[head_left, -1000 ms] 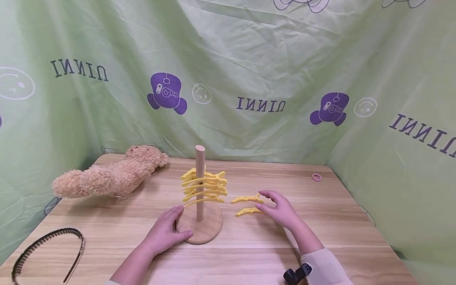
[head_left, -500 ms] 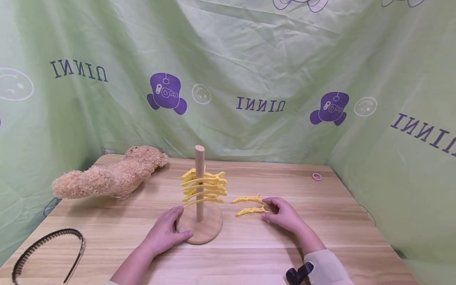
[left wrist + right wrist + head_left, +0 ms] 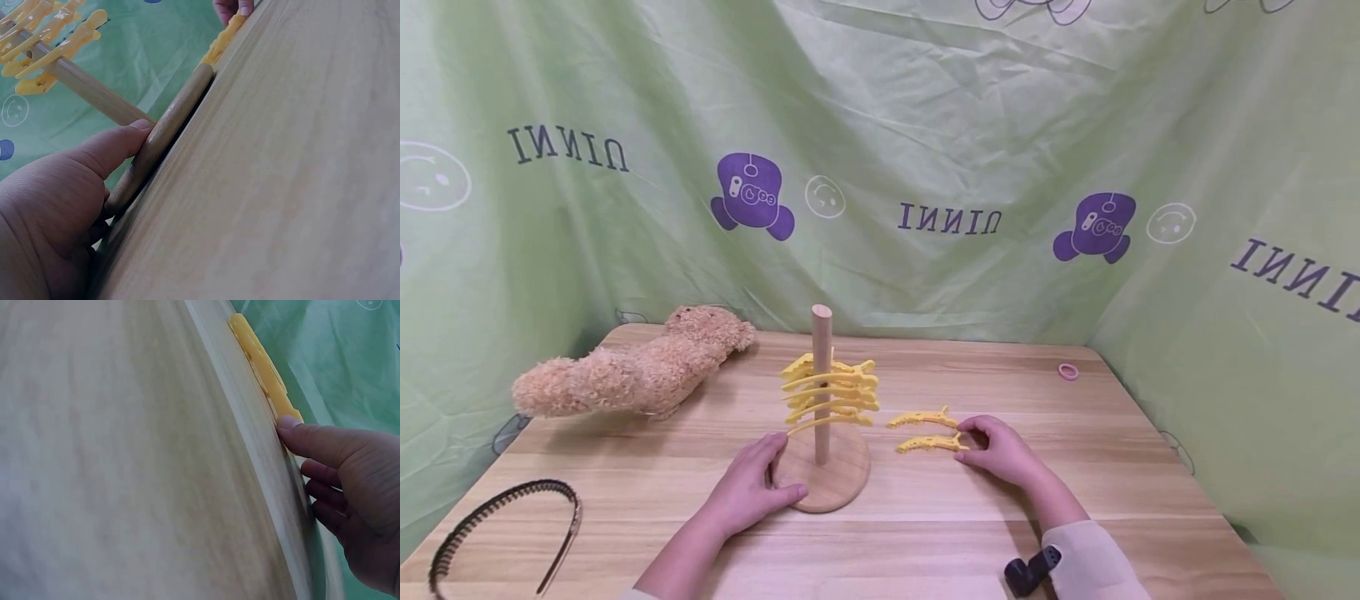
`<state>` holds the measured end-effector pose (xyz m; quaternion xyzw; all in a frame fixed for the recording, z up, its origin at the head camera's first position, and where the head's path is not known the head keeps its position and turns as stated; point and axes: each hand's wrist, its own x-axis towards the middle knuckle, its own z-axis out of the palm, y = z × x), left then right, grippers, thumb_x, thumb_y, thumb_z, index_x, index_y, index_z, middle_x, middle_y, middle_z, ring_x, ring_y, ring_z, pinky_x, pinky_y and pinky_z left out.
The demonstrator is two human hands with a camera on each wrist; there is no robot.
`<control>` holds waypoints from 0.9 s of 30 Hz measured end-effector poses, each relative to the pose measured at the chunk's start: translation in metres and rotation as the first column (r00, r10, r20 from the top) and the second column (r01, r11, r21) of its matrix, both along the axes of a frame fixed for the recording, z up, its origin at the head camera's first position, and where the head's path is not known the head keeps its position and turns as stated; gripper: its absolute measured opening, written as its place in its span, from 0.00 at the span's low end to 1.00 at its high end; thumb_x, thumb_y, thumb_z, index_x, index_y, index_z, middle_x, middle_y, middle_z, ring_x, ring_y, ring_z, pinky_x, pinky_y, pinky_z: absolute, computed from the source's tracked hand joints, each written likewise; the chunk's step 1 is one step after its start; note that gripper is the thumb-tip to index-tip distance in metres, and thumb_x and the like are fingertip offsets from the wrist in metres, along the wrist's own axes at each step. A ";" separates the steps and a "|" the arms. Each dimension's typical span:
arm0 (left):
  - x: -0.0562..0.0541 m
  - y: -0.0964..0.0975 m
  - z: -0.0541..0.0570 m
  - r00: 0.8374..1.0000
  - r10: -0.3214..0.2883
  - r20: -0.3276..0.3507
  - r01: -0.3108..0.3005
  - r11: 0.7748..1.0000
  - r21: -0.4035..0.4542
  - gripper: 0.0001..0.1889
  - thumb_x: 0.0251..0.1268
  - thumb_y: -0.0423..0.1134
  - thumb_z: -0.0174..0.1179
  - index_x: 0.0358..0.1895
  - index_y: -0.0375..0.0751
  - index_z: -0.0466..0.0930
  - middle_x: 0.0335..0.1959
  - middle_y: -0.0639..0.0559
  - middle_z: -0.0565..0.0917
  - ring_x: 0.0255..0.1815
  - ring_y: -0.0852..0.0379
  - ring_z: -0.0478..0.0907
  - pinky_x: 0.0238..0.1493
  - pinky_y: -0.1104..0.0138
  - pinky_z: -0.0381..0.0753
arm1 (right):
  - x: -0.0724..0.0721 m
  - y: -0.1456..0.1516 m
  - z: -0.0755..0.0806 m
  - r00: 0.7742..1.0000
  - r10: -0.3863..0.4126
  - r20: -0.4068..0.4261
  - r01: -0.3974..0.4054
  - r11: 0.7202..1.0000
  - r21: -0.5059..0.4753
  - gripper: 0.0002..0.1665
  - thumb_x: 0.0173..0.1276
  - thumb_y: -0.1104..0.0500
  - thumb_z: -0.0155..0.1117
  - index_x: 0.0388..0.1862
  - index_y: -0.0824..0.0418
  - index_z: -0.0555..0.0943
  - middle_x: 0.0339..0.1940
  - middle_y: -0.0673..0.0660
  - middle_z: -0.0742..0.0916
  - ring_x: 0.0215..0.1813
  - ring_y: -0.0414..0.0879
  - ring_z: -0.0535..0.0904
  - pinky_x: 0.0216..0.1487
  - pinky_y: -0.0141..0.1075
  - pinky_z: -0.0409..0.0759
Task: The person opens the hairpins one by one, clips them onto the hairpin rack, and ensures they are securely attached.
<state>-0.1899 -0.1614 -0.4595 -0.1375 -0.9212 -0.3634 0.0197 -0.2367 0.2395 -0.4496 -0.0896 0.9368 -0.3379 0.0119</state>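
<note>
Fingers of my right hand (image 3: pixel 1003 457), parted, no pinch visible, have shifted right to two yellow alligator clips (image 3: pixel 925 443), left hand (image 3: pixel 743 490) gripping the wooden peg stand (image 3: pixel 822 450); I judge lifting unstarted.

I see the stand (image 3: pixel 844 477) on the surface (image 3: pixel 880 550): left of it lies a plush toy (image 3: pixel 640 375), before this toy a headband (image 3: pixel 512 487), right of the stand two loose clips (image 3: pixel 923 443).

It's smooth, pale wood on the post (image 3: pixel 822 340) and round base (image 3: pixel 842 479), while those clips (image 3: pixel 848 379) gleam, slick and glossy like moulded plastic! Fine grain streaks the satin-smooth wooden tabletop (image 3: pixel 917 529), the plush toy (image 3: pixel 643 371) is all rough, matt, curly pile, and the curtain (image 3: pixel 880 100) is creased cloth with a faint sheen.
</note>
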 end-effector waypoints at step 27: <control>0.001 -0.001 0.002 0.999 -0.001 0.036 0.001 1.000 -0.003 0.48 0.51 0.57 0.71 0.70 0.29 0.65 0.72 0.31 0.66 0.73 0.30 0.59 0.74 0.40 0.57 | 0.022 0.011 0.058 0.998 -0.012 -0.061 -0.003 0.969 -0.246 0.26 0.64 0.60 0.70 0.57 0.72 0.78 0.47 0.64 0.84 0.55 0.56 0.82 0.50 0.29 0.83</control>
